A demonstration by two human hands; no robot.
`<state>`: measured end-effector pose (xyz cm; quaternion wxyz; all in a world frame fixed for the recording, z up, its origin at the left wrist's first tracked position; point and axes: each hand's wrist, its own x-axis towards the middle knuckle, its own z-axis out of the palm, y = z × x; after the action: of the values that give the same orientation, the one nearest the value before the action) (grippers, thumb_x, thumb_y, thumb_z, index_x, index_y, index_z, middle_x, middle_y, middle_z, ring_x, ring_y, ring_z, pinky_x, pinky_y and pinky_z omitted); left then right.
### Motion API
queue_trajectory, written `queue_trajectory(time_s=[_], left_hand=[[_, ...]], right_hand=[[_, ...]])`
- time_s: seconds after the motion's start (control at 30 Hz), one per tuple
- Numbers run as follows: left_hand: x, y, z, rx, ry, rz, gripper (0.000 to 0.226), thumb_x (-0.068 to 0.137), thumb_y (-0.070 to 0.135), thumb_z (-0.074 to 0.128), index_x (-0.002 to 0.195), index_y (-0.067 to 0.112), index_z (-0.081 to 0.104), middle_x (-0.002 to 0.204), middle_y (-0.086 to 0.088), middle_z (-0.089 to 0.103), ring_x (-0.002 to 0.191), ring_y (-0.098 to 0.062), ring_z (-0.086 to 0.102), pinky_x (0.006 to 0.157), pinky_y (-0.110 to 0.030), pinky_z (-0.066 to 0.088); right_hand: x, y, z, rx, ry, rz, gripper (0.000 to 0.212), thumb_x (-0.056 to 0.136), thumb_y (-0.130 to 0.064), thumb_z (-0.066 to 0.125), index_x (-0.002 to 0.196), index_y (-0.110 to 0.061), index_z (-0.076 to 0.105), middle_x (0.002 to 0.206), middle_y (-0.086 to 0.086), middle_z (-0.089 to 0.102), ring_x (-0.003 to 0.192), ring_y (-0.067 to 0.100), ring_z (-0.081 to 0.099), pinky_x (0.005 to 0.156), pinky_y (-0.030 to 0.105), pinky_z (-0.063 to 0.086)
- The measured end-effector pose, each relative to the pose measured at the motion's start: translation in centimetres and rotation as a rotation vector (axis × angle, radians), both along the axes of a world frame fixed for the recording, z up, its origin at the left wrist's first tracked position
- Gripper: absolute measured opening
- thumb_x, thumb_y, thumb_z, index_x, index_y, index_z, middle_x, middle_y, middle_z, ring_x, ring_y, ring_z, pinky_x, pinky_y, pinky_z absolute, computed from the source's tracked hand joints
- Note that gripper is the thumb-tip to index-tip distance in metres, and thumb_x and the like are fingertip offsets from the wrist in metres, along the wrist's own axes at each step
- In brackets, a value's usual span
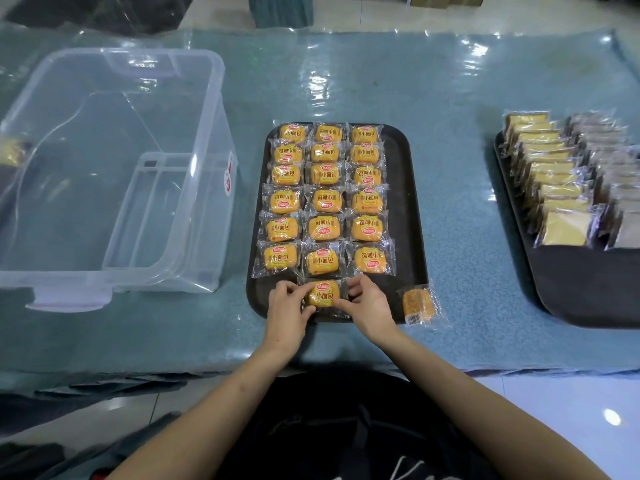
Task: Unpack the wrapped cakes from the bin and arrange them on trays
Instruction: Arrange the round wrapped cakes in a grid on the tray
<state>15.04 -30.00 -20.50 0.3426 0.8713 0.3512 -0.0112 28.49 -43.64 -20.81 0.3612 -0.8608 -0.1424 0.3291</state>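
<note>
A dark tray (403,188) in the middle of the table carries several orange wrapped cakes in three columns. At its near edge lies one more wrapped cake (325,294), in the middle column. My left hand (287,308) pinches its left side and my right hand (369,303) pinches its right side. Another wrapped cake (418,304) lies label down, half on the tray's near right corner. The clear plastic bin (114,174) stands to the left and looks empty.
A second dark tray (585,289) at the right edge holds rows of pale and brown wrapped cake slices (554,188). The table has a teal cloth under clear plastic film (450,133). One small wrapped item (14,150) shows behind the bin at far left.
</note>
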Motion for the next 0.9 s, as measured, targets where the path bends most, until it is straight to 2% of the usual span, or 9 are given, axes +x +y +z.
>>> queue_trajectory(time_s=[0.1,0.3,0.4,0.5,0.6,0.8,0.9], left_hand=[[0.14,0.09,-0.13,-0.003,0.018,0.016,0.055,0.094,0.018,0.075,0.144,0.030,0.058,0.120,0.005,0.043,0.119,-0.017,0.044,0.108,-0.032,0.041],[0.36,0.07,-0.45,-0.027,0.015,0.062,0.055,0.093,0.012,0.075,0.143,0.028,0.058,0.120,0.004,0.044,0.120,-0.019,0.047,0.110,-0.037,0.045],[0.37,0.11,-0.52,-0.039,0.013,0.079,0.055,0.093,0.011,0.074,0.142,0.027,0.057,0.119,0.005,0.046,0.116,-0.017,0.052,0.108,-0.037,0.047],[-0.20,0.05,-0.74,-0.069,-0.001,0.073,0.054,0.094,0.011,0.073,0.142,0.030,0.056,0.118,0.006,0.049,0.109,-0.015,0.058,0.105,-0.037,0.051],[-0.40,0.03,-0.90,-0.091,-0.004,0.093,0.054,0.094,0.013,0.072,0.141,0.031,0.055,0.118,0.007,0.050,0.108,-0.015,0.059,0.104,-0.038,0.051],[-0.02,0.09,-0.67,-0.091,0.022,0.115,0.052,0.093,0.012,0.074,0.138,0.031,0.055,0.118,0.006,0.048,0.107,-0.014,0.058,0.105,-0.036,0.050],[0.12,0.14,-0.76,-0.097,0.053,0.126,0.052,0.093,0.012,0.074,0.138,0.032,0.054,0.119,0.005,0.048,0.108,-0.016,0.059,0.105,-0.039,0.051]], right_hand=[[-0.18,-0.24,-0.04,-0.013,-0.032,0.055,0.042,0.084,-0.029,0.087,0.118,-0.024,0.062,0.106,-0.010,0.064,0.089,0.007,0.061,0.080,0.030,0.055],[-0.28,-0.13,0.36,-0.021,-0.087,0.092,0.040,0.087,-0.029,0.085,0.121,-0.029,0.065,0.108,-0.013,0.066,0.087,0.003,0.061,0.074,0.026,0.052],[-0.28,-0.31,0.46,-0.011,-0.106,0.100,0.036,0.087,-0.028,0.085,0.118,-0.030,0.067,0.103,-0.015,0.066,0.089,0.003,0.061,0.074,0.027,0.053],[-0.32,-0.38,0.49,0.002,-0.104,0.111,0.031,0.088,-0.023,0.084,0.113,-0.031,0.068,0.095,-0.018,0.064,0.088,0.001,0.060,0.069,0.022,0.047],[-0.21,-0.45,0.33,0.014,-0.073,0.088,0.032,0.088,-0.022,0.083,0.115,-0.032,0.068,0.093,-0.016,0.062,0.090,0.001,0.059,0.071,0.024,0.048],[-0.08,-0.55,0.15,0.028,-0.102,0.121,0.034,0.089,-0.023,0.082,0.119,-0.031,0.069,0.098,-0.016,0.064,0.091,0.001,0.059,0.076,0.026,0.050],[0.18,-0.52,-0.02,0.027,-0.122,0.151,0.035,0.089,-0.023,0.082,0.121,-0.028,0.069,0.111,-0.015,0.062,0.091,0.000,0.058,0.078,0.023,0.050]])
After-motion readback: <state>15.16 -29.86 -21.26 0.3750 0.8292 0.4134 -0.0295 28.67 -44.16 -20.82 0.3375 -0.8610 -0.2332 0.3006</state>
